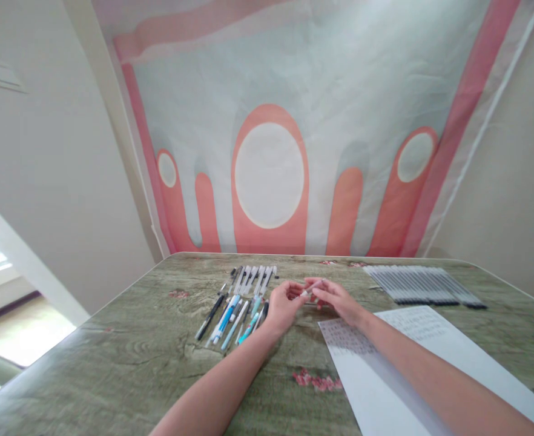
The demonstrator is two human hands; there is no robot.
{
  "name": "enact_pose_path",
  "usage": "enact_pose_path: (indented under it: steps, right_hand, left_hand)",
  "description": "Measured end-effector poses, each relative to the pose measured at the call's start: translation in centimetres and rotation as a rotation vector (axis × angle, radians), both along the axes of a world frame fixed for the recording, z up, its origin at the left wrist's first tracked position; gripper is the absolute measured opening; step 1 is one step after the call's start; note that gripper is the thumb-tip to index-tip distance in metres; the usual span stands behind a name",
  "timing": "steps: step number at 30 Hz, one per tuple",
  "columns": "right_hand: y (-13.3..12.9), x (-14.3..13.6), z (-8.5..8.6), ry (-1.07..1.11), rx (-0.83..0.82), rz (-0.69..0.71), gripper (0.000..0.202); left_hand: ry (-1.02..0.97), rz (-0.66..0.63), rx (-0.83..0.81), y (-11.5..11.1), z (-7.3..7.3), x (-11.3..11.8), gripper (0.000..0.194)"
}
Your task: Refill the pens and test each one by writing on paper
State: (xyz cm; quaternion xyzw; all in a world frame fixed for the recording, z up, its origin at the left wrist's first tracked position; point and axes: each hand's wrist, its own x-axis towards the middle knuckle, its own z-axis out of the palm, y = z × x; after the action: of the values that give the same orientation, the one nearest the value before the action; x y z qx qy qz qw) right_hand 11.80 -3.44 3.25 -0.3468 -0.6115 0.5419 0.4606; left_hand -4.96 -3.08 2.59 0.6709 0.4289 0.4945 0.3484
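My left hand (pixel 286 306) and my right hand (pixel 335 298) meet over the middle of the table. Between their fingertips is a slim, pale pen (pixel 315 287), slanting up to the right. Its near end sits in the left fingers, and the right fingers pinch it farther along. Fingers hide parts of it, so I cannot tell if it is whole. Left of my left hand lie several loose pens in black, white and blue, one a bright blue pen (pixel 226 320). Behind them is a row of clear pen barrels (pixel 254 278) with small black pieces around.
A row of clear, dark-ended pens or refills (pixel 415 284) lies at the back right. White paper sheets (pixel 412 363) with handwriting lie under my right forearm. The wood-patterned table (pixel 126 363) ends at a wall covered by a pink and grey printed sheet (pixel 267 242).
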Motion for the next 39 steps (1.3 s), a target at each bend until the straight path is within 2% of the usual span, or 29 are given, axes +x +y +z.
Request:
enact_pose_path:
  steps: [6, 12, 20, 23, 28, 32, 39]
  right_hand:
    - [0.5, -0.1, -0.6, -0.061, 0.062, -0.119, 0.030]
    - [0.3, -0.2, -0.3, -0.036, 0.039, -0.056, 0.032]
    - [0.4, -0.4, -0.1, -0.105, 0.105, -0.136, 0.031]
    - [0.2, -0.3, 0.1, -0.062, 0.082, -0.113, 0.031]
    - [-0.1, 0.0, 0.5, 0.151, -0.062, -0.023, 0.040]
    - [0.1, 0.1, 0.3, 0.181, -0.064, -0.057, 0.036]
    - [0.4, 0.1, 0.0, 0.112, -0.043, -0.146, 0.036]
  left_hand:
    - [0.046, 0.013, 0.031, 0.1, -0.3, -0.1, 0.022]
    - [0.016, 0.013, 0.028, -0.2, 0.1, 0.1, 0.023]
    - [0.061, 0.045, 0.060, -0.7, 0.8, -0.1, 0.022]
    - [0.057, 0.047, 0.058, -0.7, 0.9, -0.1, 0.022]
    - [-0.028, 0.003, -0.003, 0.0, 0.3, -0.1, 0.024]
    - [-0.030, -0.004, -0.015, 0.3, 0.0, -0.1, 0.024]
    - [0.083, 0.055, 0.070, -0.4, 0.7, -0.3, 0.017]
